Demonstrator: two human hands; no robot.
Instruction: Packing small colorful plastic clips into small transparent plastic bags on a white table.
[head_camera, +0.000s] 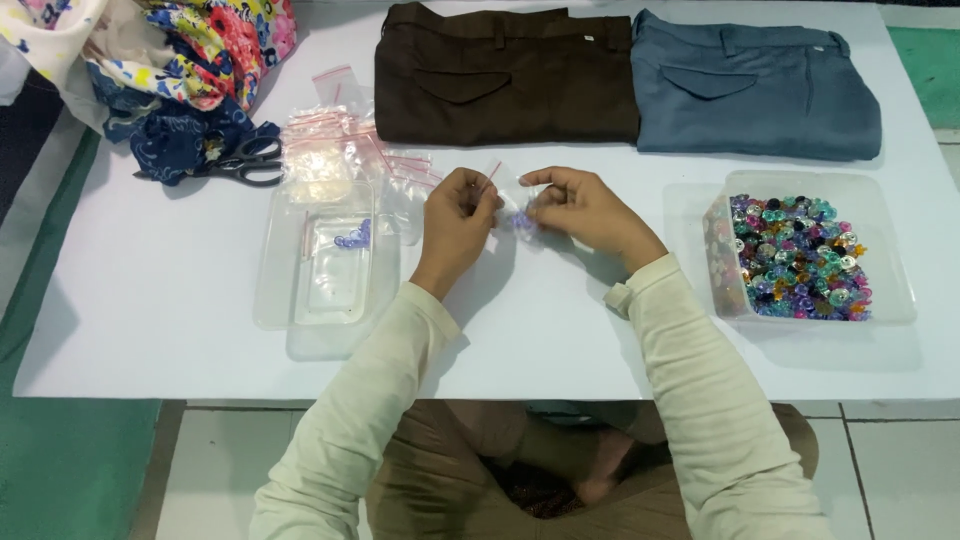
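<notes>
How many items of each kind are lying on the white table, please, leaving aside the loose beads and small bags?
Folded trousers: 2, brown and grey-blue
Black-handled scissors: 1
Clear plastic containers: 2, bead-filled and nearly empty
Floral fabric heap: 1
Total: 6

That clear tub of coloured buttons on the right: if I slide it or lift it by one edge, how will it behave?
The clear tub looks thin-walled, so it would probably flex if lifted by one edge. The coloured buttons are loose and heaped toward one side, so they would likely shift and spill if it tilts. On the smooth white table it should slide easily.
</notes>
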